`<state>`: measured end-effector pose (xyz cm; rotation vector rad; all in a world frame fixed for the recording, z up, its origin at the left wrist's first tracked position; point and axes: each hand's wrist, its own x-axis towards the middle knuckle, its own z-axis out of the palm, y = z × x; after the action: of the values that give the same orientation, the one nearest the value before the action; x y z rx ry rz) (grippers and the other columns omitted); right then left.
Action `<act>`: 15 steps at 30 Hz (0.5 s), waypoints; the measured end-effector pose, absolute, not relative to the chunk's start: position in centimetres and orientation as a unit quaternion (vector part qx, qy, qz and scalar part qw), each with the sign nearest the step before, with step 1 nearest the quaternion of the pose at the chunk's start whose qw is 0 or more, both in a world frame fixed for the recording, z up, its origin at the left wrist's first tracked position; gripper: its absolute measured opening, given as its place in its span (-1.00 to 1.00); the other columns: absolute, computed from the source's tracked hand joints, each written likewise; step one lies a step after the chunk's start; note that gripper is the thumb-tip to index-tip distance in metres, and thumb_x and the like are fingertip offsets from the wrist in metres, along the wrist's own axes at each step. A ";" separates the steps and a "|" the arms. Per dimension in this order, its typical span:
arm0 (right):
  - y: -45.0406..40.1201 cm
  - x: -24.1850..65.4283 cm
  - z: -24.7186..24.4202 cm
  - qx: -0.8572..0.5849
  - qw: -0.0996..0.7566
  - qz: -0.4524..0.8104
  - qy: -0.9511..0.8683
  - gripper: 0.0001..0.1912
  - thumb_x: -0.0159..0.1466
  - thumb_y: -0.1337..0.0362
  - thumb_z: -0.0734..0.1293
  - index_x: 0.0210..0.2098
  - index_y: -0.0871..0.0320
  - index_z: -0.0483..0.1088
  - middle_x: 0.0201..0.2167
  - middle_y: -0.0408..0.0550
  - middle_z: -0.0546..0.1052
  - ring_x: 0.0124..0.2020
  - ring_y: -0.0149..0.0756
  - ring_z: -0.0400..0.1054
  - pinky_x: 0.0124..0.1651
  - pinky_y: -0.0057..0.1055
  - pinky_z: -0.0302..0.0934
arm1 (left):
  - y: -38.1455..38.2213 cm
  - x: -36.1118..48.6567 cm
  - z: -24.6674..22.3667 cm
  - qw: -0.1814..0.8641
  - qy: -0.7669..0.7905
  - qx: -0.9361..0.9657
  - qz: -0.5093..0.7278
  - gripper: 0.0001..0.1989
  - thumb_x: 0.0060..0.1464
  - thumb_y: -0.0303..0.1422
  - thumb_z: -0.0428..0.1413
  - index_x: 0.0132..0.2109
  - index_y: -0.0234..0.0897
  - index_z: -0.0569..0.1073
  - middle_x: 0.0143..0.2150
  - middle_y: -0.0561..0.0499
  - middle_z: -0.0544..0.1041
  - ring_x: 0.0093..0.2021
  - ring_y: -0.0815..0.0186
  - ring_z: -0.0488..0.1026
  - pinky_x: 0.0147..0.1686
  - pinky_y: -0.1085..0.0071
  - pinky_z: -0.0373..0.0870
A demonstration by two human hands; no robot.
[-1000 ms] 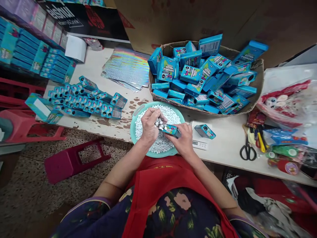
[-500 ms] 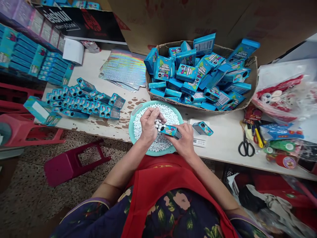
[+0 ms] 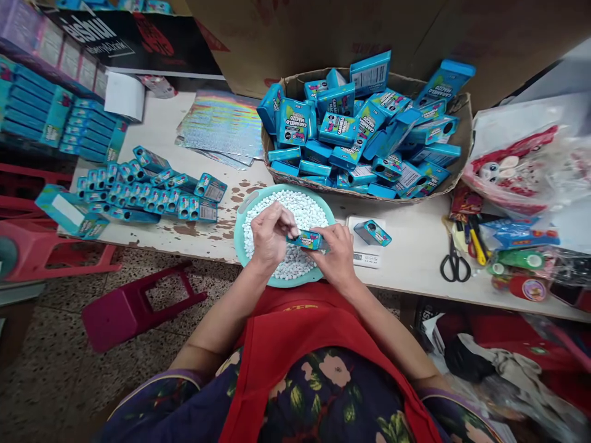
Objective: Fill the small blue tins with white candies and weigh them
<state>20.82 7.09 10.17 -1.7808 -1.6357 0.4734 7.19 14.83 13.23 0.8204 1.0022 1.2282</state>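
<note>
While the left hand (image 3: 270,239) is curling in close at one end of a small blue box (image 3: 302,239), the right hand (image 3: 336,251) is clamping that box around its other end. The two hands are nearly meeting, with the box bridging the gap between them. The box is hovering above the light green bowl (image 3: 239,237), which is sitting at the near edge of the table (image 3: 415,237) and bearing a broad layer of white pieces (image 3: 307,206).

The clearest change is showing at the left fingers: half a second ago, a cluster of white pieces was spilling into view between them and the box, and now hardly any white is showing there. By my judgement, the loose handful is either passing mostly into the box or hiding behind the curled fingers; I cannot tell which, nor whether the left hand is gripping anything. The right hand's hold is looking unchanged. The whole view is also shifting slightly, so the other things are seemingly staying put.

Just right of the bowl, another blue box (image 3: 375,232) is lying on the white scale (image 3: 367,261). Rows of similar boxes (image 3: 152,197) are standing toward the table's left end, and a cardboard carton (image 3: 465,132) is holding a jumbled heap along the far edge.
</note>
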 end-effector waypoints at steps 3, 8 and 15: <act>6.5 21.8 9.7 -0.677 0.357 0.173 -0.619 -0.72 0.17 0.24 0.43 -0.11 0.02 0.48 -0.30 -0.08 0.44 -0.20 -0.18 0.27 -0.15 -0.26 0.15 | 16.5 5.7 10.3 0.564 0.496 0.418 0.511 -0.60 0.16 -0.08 0.03 -0.51 -0.26 0.38 -0.53 0.04 0.40 -0.56 0.38 0.38 -0.54 0.42 0.33; 5.7 23.0 9.2 -0.687 0.388 0.165 -0.593 -0.71 0.16 0.24 0.44 -0.11 0.02 0.48 -0.28 -0.08 0.44 -0.21 -0.18 0.30 -0.15 -0.25 0.20 | 19.2 4.8 3.2 0.399 0.513 0.704 0.287 -0.74 0.16 -0.20 0.02 -0.23 -0.24 0.52 -0.09 -0.08 0.54 0.02 0.16 0.41 0.11 0.18 0.27; 5.4 23.4 9.1 -0.695 0.416 0.218 -0.544 -0.67 0.14 0.14 0.46 -0.10 0.01 0.48 -0.27 -0.09 0.43 -0.20 -0.19 0.37 -0.11 -0.22 0.27 | 16.9 6.3 3.0 0.254 0.492 0.832 0.027 -0.67 0.22 -0.14 -0.03 -0.03 -0.23 0.45 0.03 -0.15 0.42 0.04 0.06 0.27 0.06 0.13 0.20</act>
<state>23.42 5.42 9.06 -1.7453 -1.3673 0.5470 6.33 16.88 2.96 2.2615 1.3369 0.0739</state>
